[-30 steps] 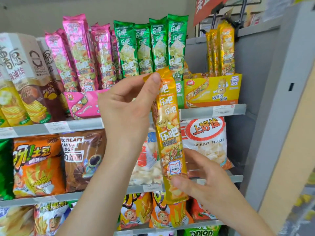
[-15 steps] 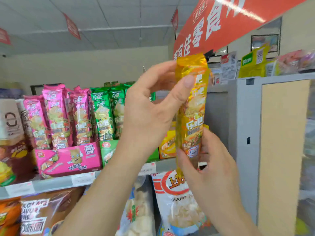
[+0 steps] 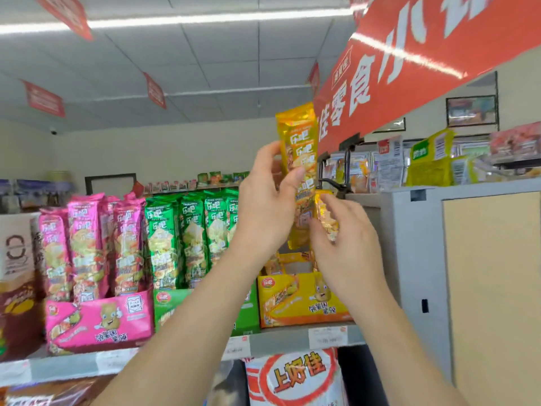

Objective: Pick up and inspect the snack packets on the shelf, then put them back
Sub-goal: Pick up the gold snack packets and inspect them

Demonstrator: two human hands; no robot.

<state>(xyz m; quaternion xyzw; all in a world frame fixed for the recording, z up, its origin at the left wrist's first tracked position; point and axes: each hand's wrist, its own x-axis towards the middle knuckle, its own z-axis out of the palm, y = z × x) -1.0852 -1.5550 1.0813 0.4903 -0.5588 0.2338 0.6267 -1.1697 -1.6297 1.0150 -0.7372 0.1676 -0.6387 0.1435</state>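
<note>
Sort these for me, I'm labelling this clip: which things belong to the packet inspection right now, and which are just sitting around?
In the job: yellow snack packet, gripped by the left hand; second yellow packet, in the right hand; yellow display box beneath them.
Just around: pink packets; green packets; red-and-white snack bag below; red banner.

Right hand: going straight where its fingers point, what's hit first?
Probably the tall yellow foil snack packet in the left hand, just beyond the right hand and its small gold packet; depth unclear.
</note>
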